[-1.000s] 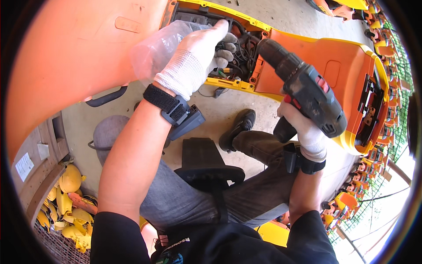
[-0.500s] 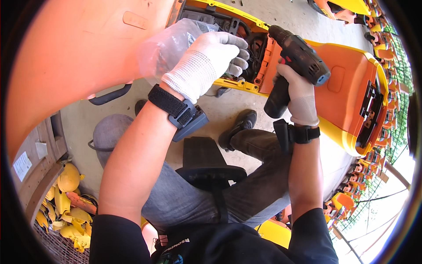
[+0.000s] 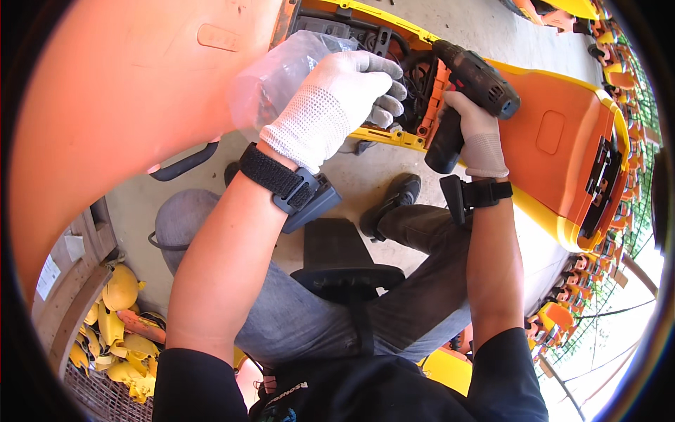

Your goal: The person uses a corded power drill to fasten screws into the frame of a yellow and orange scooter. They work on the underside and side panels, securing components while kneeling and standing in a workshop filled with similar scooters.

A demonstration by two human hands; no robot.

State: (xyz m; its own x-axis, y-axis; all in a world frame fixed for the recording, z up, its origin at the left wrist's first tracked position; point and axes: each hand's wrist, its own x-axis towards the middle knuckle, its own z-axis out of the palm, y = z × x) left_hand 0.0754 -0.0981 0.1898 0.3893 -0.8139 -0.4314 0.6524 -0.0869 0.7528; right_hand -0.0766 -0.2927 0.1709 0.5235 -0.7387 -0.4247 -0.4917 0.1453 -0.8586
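Note:
My left hand point(image 3: 344, 95), in a white knit glove with grey fingertips, is raised with its fingers curled. A crumpled clear plastic bag point(image 3: 271, 77) shows along its far-left side and appears held in it; the grip itself is hidden. Black engine-like parts and cables fill an open compartment point(image 3: 415, 74) in the orange-and-yellow machine just beyond. Wrapped round the handle of a dark cordless drill point(image 3: 481, 79), my gloved right hand point(image 3: 478, 126) is closed. The drill's chuck points up and left, close to the compartment's yellow rim; whether it touches cannot be told.
A large orange panel point(image 3: 133, 84) with a black handle point(image 3: 184, 162) stands on the left. An orange cover point(image 3: 555, 133) lies at right. Yellow parts point(image 3: 119, 337) fill a mesh crate at lower left. A black pedestal-like object point(image 3: 337, 246) stands between my legs.
The drill's rear end and my right hand have shifted slightly up and left. My left hand stays curled beside the bag. The whole view has shifted a little.

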